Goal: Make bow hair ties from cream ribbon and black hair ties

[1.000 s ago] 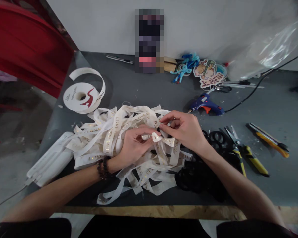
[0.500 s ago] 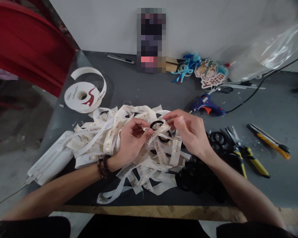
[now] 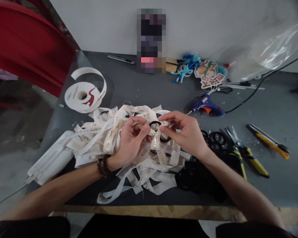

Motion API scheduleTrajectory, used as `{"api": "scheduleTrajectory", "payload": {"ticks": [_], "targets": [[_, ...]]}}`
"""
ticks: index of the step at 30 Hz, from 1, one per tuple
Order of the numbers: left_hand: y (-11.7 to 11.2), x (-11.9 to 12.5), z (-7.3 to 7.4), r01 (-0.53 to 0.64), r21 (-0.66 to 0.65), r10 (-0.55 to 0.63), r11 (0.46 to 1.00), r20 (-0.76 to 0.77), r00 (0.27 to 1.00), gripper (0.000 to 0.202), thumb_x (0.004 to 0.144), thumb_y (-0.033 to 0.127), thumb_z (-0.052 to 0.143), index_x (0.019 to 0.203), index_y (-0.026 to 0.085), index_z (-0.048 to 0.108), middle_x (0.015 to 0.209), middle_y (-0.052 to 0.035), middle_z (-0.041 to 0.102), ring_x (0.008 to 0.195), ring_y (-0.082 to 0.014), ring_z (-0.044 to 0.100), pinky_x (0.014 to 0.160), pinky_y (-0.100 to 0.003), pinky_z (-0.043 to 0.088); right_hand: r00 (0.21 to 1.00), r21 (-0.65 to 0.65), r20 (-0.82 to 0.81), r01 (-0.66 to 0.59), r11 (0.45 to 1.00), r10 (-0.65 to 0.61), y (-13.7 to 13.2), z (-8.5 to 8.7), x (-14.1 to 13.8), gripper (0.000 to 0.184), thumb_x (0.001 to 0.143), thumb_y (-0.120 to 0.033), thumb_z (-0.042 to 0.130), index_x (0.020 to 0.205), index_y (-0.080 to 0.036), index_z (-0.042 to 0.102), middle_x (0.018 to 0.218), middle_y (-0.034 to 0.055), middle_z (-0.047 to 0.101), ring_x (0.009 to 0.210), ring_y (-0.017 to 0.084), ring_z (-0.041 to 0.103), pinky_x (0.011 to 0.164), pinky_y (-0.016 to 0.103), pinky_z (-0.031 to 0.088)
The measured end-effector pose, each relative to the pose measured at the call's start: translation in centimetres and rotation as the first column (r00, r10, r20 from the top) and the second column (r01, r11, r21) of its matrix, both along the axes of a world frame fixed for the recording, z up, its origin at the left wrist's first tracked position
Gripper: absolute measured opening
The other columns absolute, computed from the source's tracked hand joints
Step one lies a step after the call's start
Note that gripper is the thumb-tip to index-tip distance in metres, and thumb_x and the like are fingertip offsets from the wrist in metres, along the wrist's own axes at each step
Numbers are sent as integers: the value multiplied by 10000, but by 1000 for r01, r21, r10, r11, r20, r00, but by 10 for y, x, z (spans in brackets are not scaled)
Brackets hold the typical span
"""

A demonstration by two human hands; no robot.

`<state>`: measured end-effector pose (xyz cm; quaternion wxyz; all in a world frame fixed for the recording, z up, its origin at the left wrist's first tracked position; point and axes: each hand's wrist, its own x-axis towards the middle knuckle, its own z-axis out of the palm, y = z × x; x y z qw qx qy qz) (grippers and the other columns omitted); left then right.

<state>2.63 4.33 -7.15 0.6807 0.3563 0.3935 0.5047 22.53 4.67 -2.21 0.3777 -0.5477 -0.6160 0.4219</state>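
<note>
Both hands are working over the pile of cut ribbon strips [image 3: 119, 138]; the left hand [image 3: 131, 142] is pinching a cream printed ribbon strip [image 3: 156, 140] between thumb and fingertips, while the right hand [image 3: 186, 132] is pinching the same strip where it is passing through a black hair tie [image 3: 157, 126]; the bow is looking unfinished, its knot not yet tightened; many loose strips are waiting, and more black hair ties [image 3: 215, 137] are lying beside the scissors [image 3: 238, 147].

Dark beaded bracelet [image 3: 103, 166], bare forearms
</note>
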Motion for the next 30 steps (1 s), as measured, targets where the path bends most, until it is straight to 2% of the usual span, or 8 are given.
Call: {"api": "scheduleTrajectory", "payload": {"ticks": [3, 7, 9, 12, 18, 22, 26, 30], "targets": [[1, -2, -1, -11, 22, 10, 1000, 23, 1000, 285, 973, 396, 776, 1133, 259, 585, 727, 64, 625, 554, -81, 598, 560, -208, 566, 998, -10, -61, -6, 1000, 5, 2, -3, 1, 237, 869, -303, 830, 1076, -211, 763, 965, 30, 776, 825, 150, 694, 673, 273, 521], [0, -5, 2, 24, 265, -1, 964, -87, 996, 456, 991, 472, 732, 1364, 261, 577, 1228, -91, 713, 1025, -170, 702, 796, -269, 625, 998, 16, -60, 18, 1000, -17, 2, -3, 0, 229, 872, -310, 839, 1064, -217, 757, 906, 11, 762, 774, 142, 680, 665, 278, 517], [-1, -6, 5, 132, 309, -86, 942, -159, 983, 574, 958, 420, 783, 1457, 276, 537, 1376, -125, 673, 1091, -196, 702, 765, -262, 616, 999, 36, -49, 5, 999, -4, 0, -1, -2, 201, 896, -294, 817, 1070, -216, 753, 933, 12, 767, 774, 137, 680, 669, 277, 520], [-2, -4, 9, 238, 276, -180, 931, -220, 959, 677, 899, 316, 849, 1487, 300, 514, 1261, -106, 708, 969, -186, 721, 625, -220, 579, 1000, 66, -13, -9, 998, 10, -3, 2, -4, 173, 921, -272, 788, 1080, -216, 749, 927, 1, 761, 746, 124, 662, 646, 267, 507], [-3, -3, 10, 173, 201, -118, 964, -256, 959, 557, 907, 314, 831, 1393, 232, 573, 923, -9, 662, 718, -113, 649, 650, -235, 593, 992, 197, 124, -8, 980, -17, -5, 5, -4, 232, 935, -227, 752, 1163, -267, 754, 1084, 14, 778, 935, 185, 713, 808, 328, 562], [-4, -2, 10, 180, 200, -118, 963, -285, 951, 545, 915, 303, 818, 1390, 237, 559, 977, -25, 684, 736, -118, 659, 642, -237, 601, 960, 343, 277, -138, 929, 40, -2, 10, 1, 260, 942, -218, 763, 1182, -312, 803, 1239, 45, 759, 1156, 250, 693, 1005, 421, 554], [-6, -1, 9, 172, 185, -127, 968, -230, 965, 536, 918, 276, 818, 1375, 245, 539, 869, 3, 669, 684, -118, 639, 570, -219, 563, 900, 420, 435, -232, 877, 29, 0, 12, 4, 119, 957, -248, 770, 1007, -318, 851, 1205, 24, 798, 1134, 269, 680, 985, 452, 560], [-7, -1, 7, 169, 169, -120, 971, -268, 956, 544, 905, 295, 839, 1371, 244, 564, 823, 20, 642, 529, -67, 524, 433, -186, 439, 830, 447, 557, -282, 849, -18, -1, 10, 4, 163, 963, -210, 748, 1034, -316, 850, 1249, 12, 800, 1161, 286, 671, 975, 481, 544]]}}
